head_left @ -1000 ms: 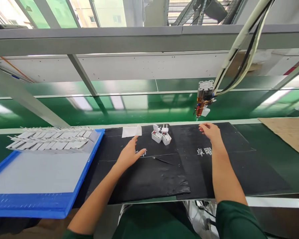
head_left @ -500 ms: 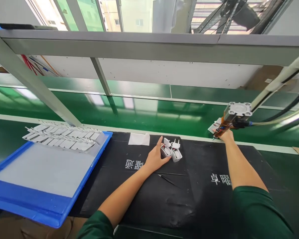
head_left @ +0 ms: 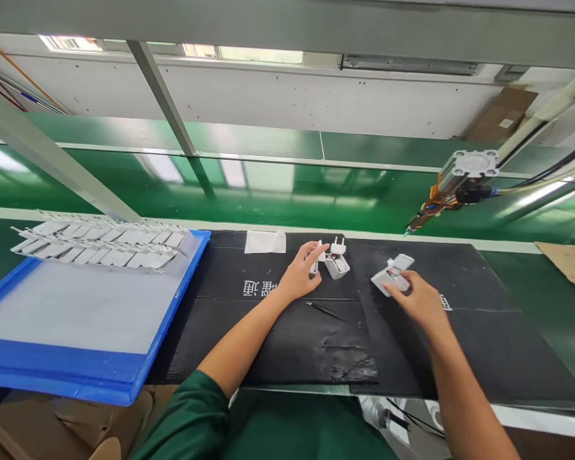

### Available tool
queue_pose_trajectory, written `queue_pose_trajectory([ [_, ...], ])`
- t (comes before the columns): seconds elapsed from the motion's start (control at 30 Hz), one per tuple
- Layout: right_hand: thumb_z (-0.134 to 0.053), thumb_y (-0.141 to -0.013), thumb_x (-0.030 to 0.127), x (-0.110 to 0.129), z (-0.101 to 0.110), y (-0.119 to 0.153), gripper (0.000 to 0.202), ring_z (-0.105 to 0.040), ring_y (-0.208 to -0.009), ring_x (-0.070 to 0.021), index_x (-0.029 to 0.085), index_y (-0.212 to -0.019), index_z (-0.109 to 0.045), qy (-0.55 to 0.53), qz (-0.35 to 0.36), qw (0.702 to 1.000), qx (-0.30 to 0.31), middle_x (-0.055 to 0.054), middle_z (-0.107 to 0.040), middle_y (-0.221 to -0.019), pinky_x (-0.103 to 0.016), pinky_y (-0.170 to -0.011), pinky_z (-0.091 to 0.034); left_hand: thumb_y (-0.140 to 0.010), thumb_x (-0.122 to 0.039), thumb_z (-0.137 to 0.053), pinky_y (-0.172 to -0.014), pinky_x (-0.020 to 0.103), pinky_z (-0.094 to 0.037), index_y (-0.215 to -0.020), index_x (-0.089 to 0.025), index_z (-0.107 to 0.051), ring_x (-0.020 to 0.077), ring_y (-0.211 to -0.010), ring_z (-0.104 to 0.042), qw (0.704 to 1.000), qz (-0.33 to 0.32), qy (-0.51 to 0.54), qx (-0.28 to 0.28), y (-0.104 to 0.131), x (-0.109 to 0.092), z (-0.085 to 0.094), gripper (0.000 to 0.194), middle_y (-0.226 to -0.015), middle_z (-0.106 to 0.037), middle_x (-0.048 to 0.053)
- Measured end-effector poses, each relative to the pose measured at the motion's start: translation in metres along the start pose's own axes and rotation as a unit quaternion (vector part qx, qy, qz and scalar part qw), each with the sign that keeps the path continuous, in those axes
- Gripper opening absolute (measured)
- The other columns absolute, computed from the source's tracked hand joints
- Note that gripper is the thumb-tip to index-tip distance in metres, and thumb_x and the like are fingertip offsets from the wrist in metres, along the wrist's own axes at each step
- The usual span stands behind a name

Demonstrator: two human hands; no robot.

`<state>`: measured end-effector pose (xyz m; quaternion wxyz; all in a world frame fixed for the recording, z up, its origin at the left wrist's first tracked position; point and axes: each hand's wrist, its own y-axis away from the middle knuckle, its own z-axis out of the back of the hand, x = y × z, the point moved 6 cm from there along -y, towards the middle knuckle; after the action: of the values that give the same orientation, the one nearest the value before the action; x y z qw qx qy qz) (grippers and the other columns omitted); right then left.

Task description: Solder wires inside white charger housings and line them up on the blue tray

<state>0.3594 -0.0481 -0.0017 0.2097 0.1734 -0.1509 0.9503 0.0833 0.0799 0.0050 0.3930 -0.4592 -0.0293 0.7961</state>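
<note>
A: Surface and room? Clock from frame centre.
B: Green tabletop [head_left: 512,268], black mats [head_left: 287,345] with white lettering on it. Blue tray [head_left: 71,374] at 8, rows of white housings [head_left: 105,246] across its far end. Cardboard sheet [head_left: 568,262] at 3, cardboard box [head_left: 501,115] at 2 behind. Metal crossbar [head_left: 268,32] across 12. Hanging tool [head_left: 436,207] at 3, tip angled down toward 8, apart from both hands.

A: Right hand [head_left: 419,303]?
B: Fingers nearly closed, thumb and forefinger pinching the right-hand end of the right plug adapter [head_left: 383,281]. Adapter's near 4, over the mat. Can't tell if it touches down.

A: Left hand [head_left: 294,278]?
B: Fingers partly open, curled round the left plug adapter [head_left: 313,263]. Forefinger across its raised flap, thumb at the near end.

A: Anything beside it?
B: Middle plug adapter [head_left: 337,266], no hand on it. From there: white sheet [head_left: 265,242] at 9, black tweezers [head_left: 326,311] between 6 and 7.

A: Orientation?
B: Right one: open, lid sticks out toward 2, lid's long axis 8 to 2. Middle one: pins at 12, open body below them. Left one: flap up, rest half hidden by fingers, can't call its axis.
</note>
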Motion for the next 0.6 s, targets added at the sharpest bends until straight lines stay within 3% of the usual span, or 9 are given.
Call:
queue_pose_trajectory([
  [0.1, -0.056, -0.077, 0.056, 0.049, -0.016, 0.006, 0.044, -0.07, -0.092, -0.0333, 0.02, -0.101, -0.062, -0.018, 0.002, 1.0, 0.009, -0.016, -0.073, -0.103, -0.043, -0.077, -0.054, -0.072, -0.005, -0.052, -0.111, 0.04, -0.045, -0.136, -0.022, -0.041, 0.0227, -0.136, -0.046, 0.996, 0.016, 0.079, -0.026, 0.002, 0.005, 0.008, 0.067, -0.143, -0.046, 0.012],
  [0.17, -0.059, -0.075, 0.057, 0.063, -0.015, 0.004, 0.045, -0.07, -0.094, -0.034, 0.02, -0.1, -0.062, -0.049, 0.008, 0.998, 0.038, -0.016, -0.073, -0.104, -0.045, -0.079, -0.055, -0.074, -0.008, -0.054, -0.109, 0.041, -0.048, -0.132, -0.022, -0.042, 0.0214, -0.132, -0.05, 0.991, 0.049, 0.121, -0.027, 0.002, 0.013, 0.011, 0.061, -0.143, -0.048, 0.012],
  [0.27, -0.064, -0.071, 0.057, 0.053, 0.009, -0.005, 0.041, -0.072, -0.088, -0.03, 0.022, -0.093, -0.064, -0.132, -0.022, 0.989, 0.062, -0.01, -0.074, -0.091, -0.043, -0.078, -0.057, -0.075, -0.016, -0.062, -0.105, 0.04, -0.05, -0.124, -0.021, -0.049, 0.0224, -0.127, -0.055, 0.988, 0.091, 0.127, -0.003, 0.001, 0.021, 0.014, 0.051, -0.141, -0.052, 0.012],
  [0.33, -0.065, -0.071, 0.054, 0.036, 0.04, -0.02, 0.04, -0.071, -0.089, -0.0284, 0.022, -0.094, -0.062, -0.183, -0.066, 0.98, -0.029, -0.01, -0.072, -0.092, -0.043, -0.079, -0.057, -0.075, -0.024, -0.069, -0.106, 0.04, -0.049, -0.12, -0.02, -0.054, 0.0248, -0.127, -0.056, 0.991, 0.109, 0.083, 0.009, 0.0, 0.024, 0.019, 0.047, -0.141, -0.053, 0.012],
  [0.4, -0.067, -0.069, 0.046, 0.023, 0.07, -0.038, 0.048, -0.068, -0.104, -0.0285, 0.021, -0.109, -0.055, -0.231, -0.079, 0.956, -0.165, -0.013, -0.068, -0.11, -0.044, -0.086, -0.055, -0.075, -0.031, -0.073, -0.107, 0.041, -0.047, -0.12, -0.019, -0.057, 0.0272, -0.124, -0.057, 0.992, 0.125, 0.021, 0.025, -0.001, 0.025, 0.024, 0.05, -0.137, -0.057, 0.012],
  [0.43, -0.069, -0.067, 0.04, 0.021, 0.077, -0.05, 0.057, -0.063, -0.115, -0.028, 0.022, -0.117, -0.05, -0.257, -0.068, 0.943, -0.2, -0.015, -0.063, -0.123, -0.044, -0.091, -0.053, -0.075, -0.033, -0.074, -0.106, 0.042, -0.048, -0.122, -0.02, -0.057, 0.0281, -0.121, -0.059, 0.99, 0.136, -0.009, 0.038, -0.001, 0.026, 0.025, 0.052, -0.132, -0.061, 0.011],
  [0.5, -0.068, -0.065, 0.028, 0.025, 0.077, -0.078, 0.06, -0.055, -0.126, -0.025, 0.024, -0.121, -0.046, -0.316, -0.042, 0.929, -0.187, -0.015, -0.056, -0.136, -0.043, -0.101, -0.047, -0.076, -0.037, -0.074, -0.101, 0.041, -0.049, -0.125, -0.021, -0.058, 0.0288, -0.114, -0.063, 0.984, 0.154, -0.054, 0.07, 0.0, 0.028, 0.024, 0.054, -0.12, -0.067, 0.009],
  [0.6, -0.06, -0.069, 0.023, 0.042, 0.06, -0.115, 0.038, -0.06, -0.116, -0.0219, 0.025, -0.105, -0.049, -0.382, -0.023, 0.914, -0.133, -0.01, -0.063, -0.121, -0.043, -0.1, -0.049, -0.078, -0.037, -0.073, -0.098, 0.038, -0.05, -0.122, -0.023, -0.065, 0.0279, -0.111, -0.064, 0.98, 0.161, -0.08, 0.088, 0.0, 0.031, 0.021, 0.046, -0.113, -0.07, 0.008],
])
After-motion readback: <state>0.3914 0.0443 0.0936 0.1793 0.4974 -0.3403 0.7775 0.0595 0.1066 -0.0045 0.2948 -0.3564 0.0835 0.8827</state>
